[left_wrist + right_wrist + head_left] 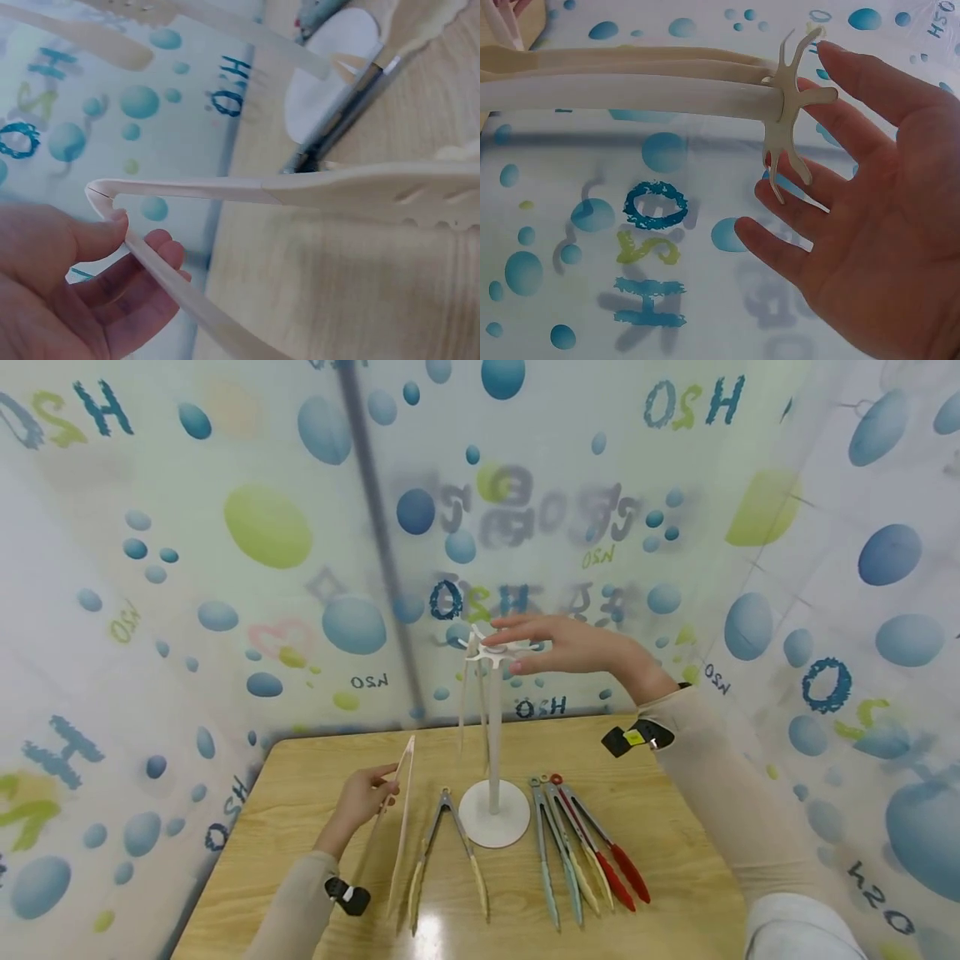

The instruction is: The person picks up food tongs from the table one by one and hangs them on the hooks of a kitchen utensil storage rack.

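In the head view my left hand (363, 795) pinches a pair of cream tongs (403, 827) by one arm, close to the hinge. The tongs' arms are spread, and the left wrist view shows the thumb and fingers on that arm (166, 276). At centre a white stand (495, 735) rises from a round base, topped by a ring of hooks (783, 112). Another cream pair of tongs (462, 702) hangs from one hook. My right hand (576, 645) is at the hooks with its fingers spread; whether they touch I cannot tell.
Steel tongs with cream tips (446, 802) lie spread just left of the base (468, 827). Right of it lie blue-tipped tongs (545, 860), a cream-tipped pair (588, 877) and red-tipped tongs (618, 872), close together. A patterned curtain (352, 568) stands behind the wooden table (675, 827).
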A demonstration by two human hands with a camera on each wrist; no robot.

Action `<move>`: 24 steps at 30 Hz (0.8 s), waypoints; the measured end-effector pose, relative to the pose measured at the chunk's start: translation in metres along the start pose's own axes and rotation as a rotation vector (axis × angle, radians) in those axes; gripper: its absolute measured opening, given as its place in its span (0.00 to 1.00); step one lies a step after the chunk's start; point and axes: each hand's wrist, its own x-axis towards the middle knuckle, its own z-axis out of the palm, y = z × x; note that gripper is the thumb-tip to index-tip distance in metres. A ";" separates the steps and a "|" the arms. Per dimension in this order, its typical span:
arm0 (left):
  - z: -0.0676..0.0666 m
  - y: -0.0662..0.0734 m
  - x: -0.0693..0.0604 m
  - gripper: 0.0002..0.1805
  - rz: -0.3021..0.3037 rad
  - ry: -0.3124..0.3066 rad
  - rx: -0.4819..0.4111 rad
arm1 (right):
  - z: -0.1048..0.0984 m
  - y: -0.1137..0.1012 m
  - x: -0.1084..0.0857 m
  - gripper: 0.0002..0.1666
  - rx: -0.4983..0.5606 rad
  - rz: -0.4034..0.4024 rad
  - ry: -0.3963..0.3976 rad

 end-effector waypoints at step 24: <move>-0.019 0.086 0.001 0.23 0.198 0.237 -0.181 | 0.005 0.002 0.006 0.29 0.112 0.084 0.043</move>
